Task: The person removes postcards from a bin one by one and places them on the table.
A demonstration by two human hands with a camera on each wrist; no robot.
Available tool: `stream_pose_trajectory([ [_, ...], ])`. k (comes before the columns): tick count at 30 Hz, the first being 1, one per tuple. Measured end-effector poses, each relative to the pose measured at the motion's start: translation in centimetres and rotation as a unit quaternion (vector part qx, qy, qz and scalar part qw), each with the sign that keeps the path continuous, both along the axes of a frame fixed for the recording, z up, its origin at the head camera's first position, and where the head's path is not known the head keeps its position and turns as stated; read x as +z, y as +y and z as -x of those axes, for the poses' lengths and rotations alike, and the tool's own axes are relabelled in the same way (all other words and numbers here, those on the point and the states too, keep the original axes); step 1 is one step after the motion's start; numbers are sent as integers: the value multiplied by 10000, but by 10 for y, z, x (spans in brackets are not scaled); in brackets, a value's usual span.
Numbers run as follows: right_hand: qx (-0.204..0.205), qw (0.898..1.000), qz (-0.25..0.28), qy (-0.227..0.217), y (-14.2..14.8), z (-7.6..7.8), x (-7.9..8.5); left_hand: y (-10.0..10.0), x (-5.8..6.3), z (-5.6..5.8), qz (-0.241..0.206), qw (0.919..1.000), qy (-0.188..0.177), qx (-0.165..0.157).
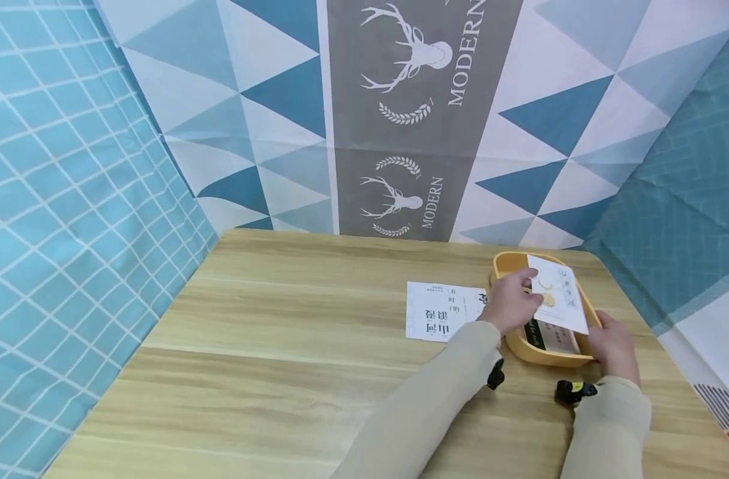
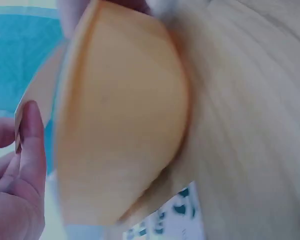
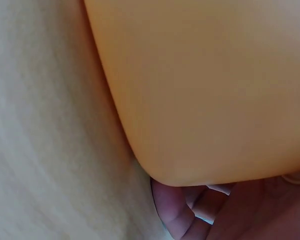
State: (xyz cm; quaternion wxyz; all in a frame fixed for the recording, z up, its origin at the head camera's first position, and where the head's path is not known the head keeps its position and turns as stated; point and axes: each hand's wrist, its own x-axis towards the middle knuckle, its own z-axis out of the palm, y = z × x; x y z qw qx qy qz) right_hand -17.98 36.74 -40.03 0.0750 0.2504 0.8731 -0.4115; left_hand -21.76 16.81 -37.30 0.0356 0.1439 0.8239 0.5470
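Note:
My left hand (image 1: 511,301) pinches a white card (image 1: 563,286) with a yellow drawing by its near edge, between thumb and fingers. The card is tilted over an orange plastic bin (image 1: 541,356), hiding part of what lies inside. Seen from the left wrist, the card (image 2: 42,90) stands beyond the bin's wall (image 2: 125,110). At the bin's right side, my right hand (image 1: 616,342) grips the wall near the rim. The right wrist view shows curled fingers (image 3: 172,205) against the bin's side (image 3: 200,90). Dark and pinkish printed cards (image 1: 562,339) lie in the bin.
A white card with Chinese characters (image 1: 427,313) lies flat on the wooden table (image 1: 269,332), left of the bin and partly behind the left hand. A patterned cloth (image 1: 281,120) hangs at the table's back edge, with blue cloths at both sides.

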Motion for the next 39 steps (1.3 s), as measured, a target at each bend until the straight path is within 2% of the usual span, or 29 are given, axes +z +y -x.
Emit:
stream_pose_trajectory([
  [3, -3, 10000, 10, 11, -1, -1, 0, -17, 9, -1, -348, 9994, -35, -31],
  [8, -43, 9997, 174, -178, -2, -3, 2, -65, 23, -1, -1032, 9922, -601, -352],
  [11, -43, 9997, 160, -199, -1, -3, 1, -98, 24, 3, -1391, 9853, -886, -449],
  [14, 21, 9998, 86, -150, 1, -3, 1, -128, 22, 7, -1471, 9846, -875, -346],
  [18, 72, 9999, -13, -140, 2, -2, 2, -163, 18, 11, -1243, 9881, -895, -117],
  [23, 48, 9998, 5, -172, 0, -4, 0, -200, 11, 19, -675, 9885, -1335, -223],
  [26, 78, 9999, 21, -153, -1, -4, 0, -214, 6, 23, -493, 9878, -1456, -231],
  [34, 72, 9998, -126, -130, -2, -4, 0, -228, -8, 27, 15, 9894, -1441, -162],
  [39, 56, 9999, -126, -67, -2, -4, -3, -230, -15, 29, 76, 9889, -1486, -23],
])
